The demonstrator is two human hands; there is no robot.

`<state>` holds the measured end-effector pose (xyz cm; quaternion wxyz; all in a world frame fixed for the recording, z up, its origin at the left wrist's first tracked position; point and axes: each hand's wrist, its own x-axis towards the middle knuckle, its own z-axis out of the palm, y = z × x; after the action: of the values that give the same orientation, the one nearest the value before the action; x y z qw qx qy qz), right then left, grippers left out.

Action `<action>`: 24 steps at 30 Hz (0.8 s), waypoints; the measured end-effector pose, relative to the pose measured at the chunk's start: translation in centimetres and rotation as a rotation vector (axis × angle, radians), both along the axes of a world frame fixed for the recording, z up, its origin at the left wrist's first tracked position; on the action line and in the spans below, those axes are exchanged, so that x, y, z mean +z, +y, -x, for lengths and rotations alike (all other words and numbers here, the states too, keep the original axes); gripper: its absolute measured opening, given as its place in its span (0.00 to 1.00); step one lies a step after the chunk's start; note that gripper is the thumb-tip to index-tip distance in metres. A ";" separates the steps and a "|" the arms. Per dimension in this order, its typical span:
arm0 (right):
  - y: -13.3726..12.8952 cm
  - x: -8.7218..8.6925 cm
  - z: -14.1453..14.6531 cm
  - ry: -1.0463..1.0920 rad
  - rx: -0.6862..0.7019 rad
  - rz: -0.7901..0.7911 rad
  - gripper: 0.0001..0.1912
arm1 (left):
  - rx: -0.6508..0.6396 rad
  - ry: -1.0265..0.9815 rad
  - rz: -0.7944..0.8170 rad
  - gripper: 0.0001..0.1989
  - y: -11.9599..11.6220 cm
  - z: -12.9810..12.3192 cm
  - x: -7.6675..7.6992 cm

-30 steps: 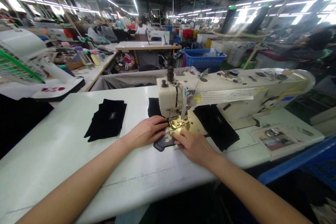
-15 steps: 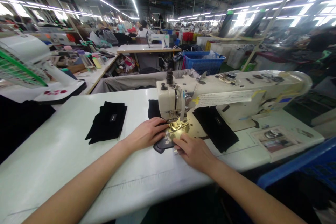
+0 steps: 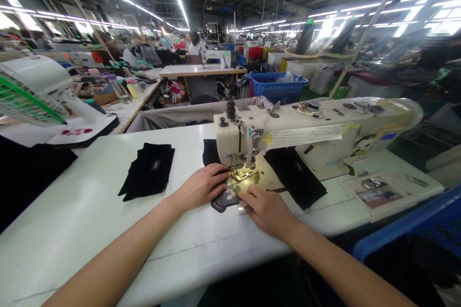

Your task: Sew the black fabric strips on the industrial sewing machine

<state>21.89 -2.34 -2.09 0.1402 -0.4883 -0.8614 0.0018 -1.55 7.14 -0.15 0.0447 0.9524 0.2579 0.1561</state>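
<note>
A cream sewing machine point(image 3: 313, 124) stands on the pale table, its lamp lighting the needle plate. My left hand point(image 3: 203, 186) rests left of the presser foot, fingers close together, fingertips beside the needle; whatever lies under them is too small to tell. Right of the plate's front edge, my right hand point(image 3: 264, 208) is closed with thumb and fingers pinched over something I cannot make out. Black fabric point(image 3: 211, 152) shows behind the machine head. Black pieces with a small label point(image 3: 147, 172) lie to the left, and another labelled black stack point(image 3: 297, 175) lies under the machine arm.
A white and green fan point(image 3: 36, 86) stands at the left. Beyond the table are a grey cloth bin point(image 3: 165, 117) and a blue basket point(image 3: 277, 87). Another blue crate point(image 3: 406, 223) is at the lower right. People sit farther back.
The view has shifted slightly. Both hands keep nearly the same places beside the needle area, and the black stacks have not visibly moved on the table.
</note>
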 end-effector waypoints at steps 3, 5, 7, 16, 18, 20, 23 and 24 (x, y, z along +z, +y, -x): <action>-0.1 0.1 0.2 -0.016 0.005 -0.009 0.12 | 0.011 -0.020 -0.002 0.17 0.1 -0.1 -0.2; -0.4 0.3 0.0 -0.024 0.027 -0.028 0.11 | 0.017 -0.035 -0.010 0.17 0.1 -0.2 -0.3; -1.0 0.8 -0.8 -0.014 0.050 -0.078 0.12 | 0.027 -0.041 -0.020 0.17 -0.2 -0.2 -0.3; -4.4 1.9 -7.7 -0.011 -0.397 -0.418 0.26 | 0.321 -0.060 -0.025 0.18 -3.5 1.8 1.3; -4.7 1.4 -8.2 -0.046 -0.467 -0.412 0.26 | 0.631 -0.063 -0.045 0.19 -2.4 2.1 1.8; -4.8 0.8 -8.4 -0.051 -0.494 -0.403 0.23 | 0.891 -0.024 0.009 0.20 -0.7 2.1 2.1; -4.8 0.1 -8.8 -0.031 -0.492 -0.394 0.18 | 1.020 -0.018 0.178 0.18 1.8 1.4 2.0; -4.7 0.0 -9.0 -0.025 -0.481 -0.399 0.17 | 1.019 -0.035 0.216 0.16 2.4 1.1 1.9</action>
<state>30.88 -7.04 -2.09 0.2193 -0.6409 -0.7061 -0.2065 -2.66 9.50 1.75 0.0655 0.6932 0.7027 0.1464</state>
